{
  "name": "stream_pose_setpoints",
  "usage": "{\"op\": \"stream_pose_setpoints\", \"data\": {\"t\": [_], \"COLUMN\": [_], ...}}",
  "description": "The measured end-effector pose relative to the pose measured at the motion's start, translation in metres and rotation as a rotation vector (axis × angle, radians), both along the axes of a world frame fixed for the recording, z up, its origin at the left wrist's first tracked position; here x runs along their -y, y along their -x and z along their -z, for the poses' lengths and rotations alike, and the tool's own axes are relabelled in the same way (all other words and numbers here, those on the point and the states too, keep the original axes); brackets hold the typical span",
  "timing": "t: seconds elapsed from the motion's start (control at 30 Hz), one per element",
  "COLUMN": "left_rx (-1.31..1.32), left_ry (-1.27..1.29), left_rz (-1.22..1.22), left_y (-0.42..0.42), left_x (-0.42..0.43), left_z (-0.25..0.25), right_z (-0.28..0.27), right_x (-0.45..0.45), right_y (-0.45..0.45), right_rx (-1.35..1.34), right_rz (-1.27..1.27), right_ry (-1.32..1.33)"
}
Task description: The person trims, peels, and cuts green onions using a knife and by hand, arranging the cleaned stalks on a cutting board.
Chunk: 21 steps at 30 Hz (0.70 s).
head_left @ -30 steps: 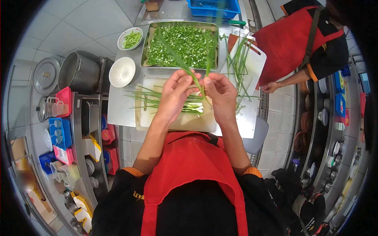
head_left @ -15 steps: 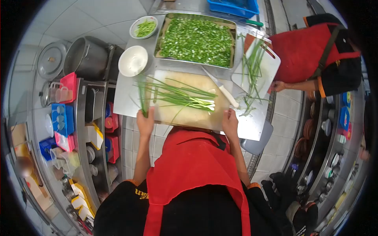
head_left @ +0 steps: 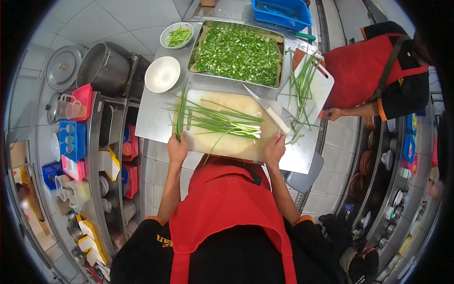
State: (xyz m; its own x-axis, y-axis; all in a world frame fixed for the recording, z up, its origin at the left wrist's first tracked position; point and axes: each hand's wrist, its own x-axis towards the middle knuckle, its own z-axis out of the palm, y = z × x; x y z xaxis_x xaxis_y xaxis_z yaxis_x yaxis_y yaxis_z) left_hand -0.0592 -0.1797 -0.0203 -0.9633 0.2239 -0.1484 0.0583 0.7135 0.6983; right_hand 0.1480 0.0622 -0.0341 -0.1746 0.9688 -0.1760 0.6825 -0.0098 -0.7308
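Note:
My left hand (head_left: 178, 149) is closed at the left front corner of the cutting board (head_left: 236, 149), with a small bunch of scallions (head_left: 180, 112) upright in its grip. At the board's right edge, my right hand (head_left: 274, 150) has its fingers on the board, just below the handle of a white-handled knife (head_left: 273, 116). A pile of scallions (head_left: 227, 122) lies across the board, white ends to the right. Behind it stands a metal tray (head_left: 231, 80) full of chopped green scallion.
An empty white bowl (head_left: 162, 74) and a bowl of cut greens (head_left: 177, 36) stand at the left. More scallions lie on a white board (head_left: 324, 90) at the right. A co-worker in a red apron (head_left: 354, 71) stands beyond. A blue basin (head_left: 283, 14) sits at the back.
Both hands have come down and apart from above the board to its two sides. The scallions held between them are now in my left hand. The knife has come into view.

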Motion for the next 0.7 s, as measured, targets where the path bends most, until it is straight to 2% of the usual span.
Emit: {"op": "stream_pose_setpoints", "data": {"t": [0.13,0.2,0.23,0.33,0.37,0.4,0.43,0.47,0.5,0.53,0.57,0.63,0.7], "left_rx": [0.09,0.293,0.331,0.203,0.327,0.273,0.139,0.287,0.271,0.33,0.373,0.434,0.445], "left_ry": [-0.031,-0.269,-0.326,-0.348,-0.287,-0.302,-0.254,-0.393,-0.516,-0.64,-0.699,-0.818,-0.87], "left_rz": [0.024,-0.025,-0.029,0.046,0.002,-0.05,-0.101,-0.006,0.071,-0.018,-0.044,-0.075,-0.145], "left_y": [0.007,0.009,0.004,0.013,0.013,0.027,0.013,0.015,0.023,0.022,0.021,0.021,0.02], "left_x": [0.013,0.019,0.01,0.025,0.018,0.04,0.025,0.02,0.03,0.03,0.029,0.027,0.029], "left_z": [-0.001,0.0,-0.028,-0.028,-0.065,-0.033,-0.067,-0.098,-0.092,-0.101,-0.117,-0.144,-0.166], "right_z": [-0.014,-0.03,-0.038,-0.062,-0.074,-0.087,-0.098,-0.115,-0.128,-0.14,-0.152,-0.172,-0.197], "right_x": [0.002,0.004,0.006,0.011,0.013,0.015,0.014,0.014,0.015,0.014,0.011,0.013,0.013], "right_y": [-0.007,-0.011,-0.012,-0.014,-0.012,-0.011,-0.011,-0.009,-0.009,-0.009,-0.01,-0.007,-0.003], "right_rx": [-0.038,-0.073,-0.113,-0.17,-0.191,-0.213,-0.197,-0.234,-0.245,-0.258,-0.262,-0.369,-0.407], "right_rz": [0.006,0.013,0.009,-0.006,0.001,0.016,0.003,-0.006,-0.031,-0.061,-0.043,-0.145,-0.187], "right_ry": [0.014,0.012,0.012,0.026,0.023,0.007,0.003,0.021,0.034,0.058,0.014,0.154,0.153]}}
